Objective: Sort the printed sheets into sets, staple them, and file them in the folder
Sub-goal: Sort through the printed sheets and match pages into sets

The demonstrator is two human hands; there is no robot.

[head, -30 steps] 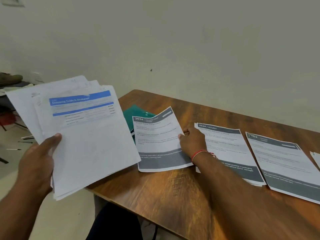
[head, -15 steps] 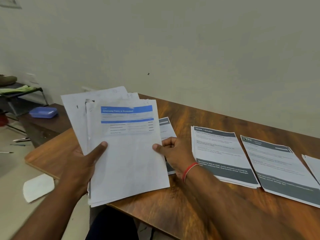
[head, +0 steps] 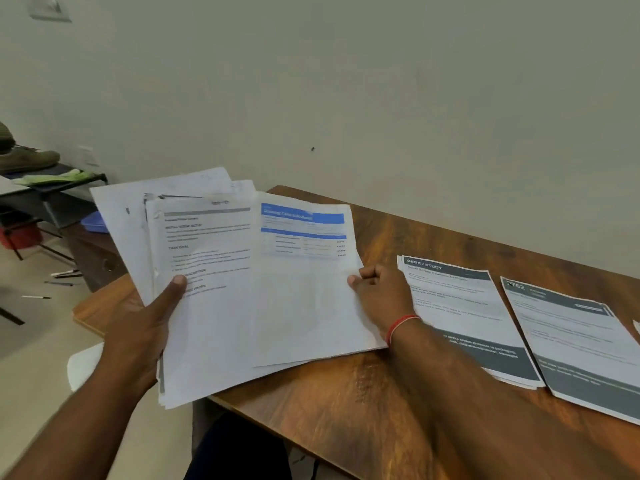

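The left hand (head: 138, 334) grips a stack of printed sheets (head: 207, 313) at its lower left side, with the thumb pressed on the top page and the fingers hidden beneath. The stack is fanned and hangs partly over the near left corner of the wooden desk (head: 346, 403). Its top page is plain text with bold headings, one reading "TASK GOAL".

The right hand (head: 381, 292) pinches the right edge of a blue-headed sheet (head: 304, 306), thumb on top and the other fingers curled. This sheet sits to the right of the stack, overlapping the top page's right side, with its lower part over the desk. A red thread (head: 401, 325) circles the right wrist.

Just right of that hand, a small pile topped by a sheet headed "DESK / STUDY" (head: 457, 306) lies flat on the desk, with a dark grey band across its top and bottom. Beside it lies a similar sheet marked "762" (head: 575, 341); the two nearly touch at their lower corners. The edge of another sheet (head: 636, 328) shows at the frame's far right.

Behind the stack on the left, a blue tray (head: 93, 223) rests on a lower dark surface. Farther left, a shoe (head: 27, 159) sits on a black rack (head: 65, 181), and a pen (head: 36, 297) lies on the floor.
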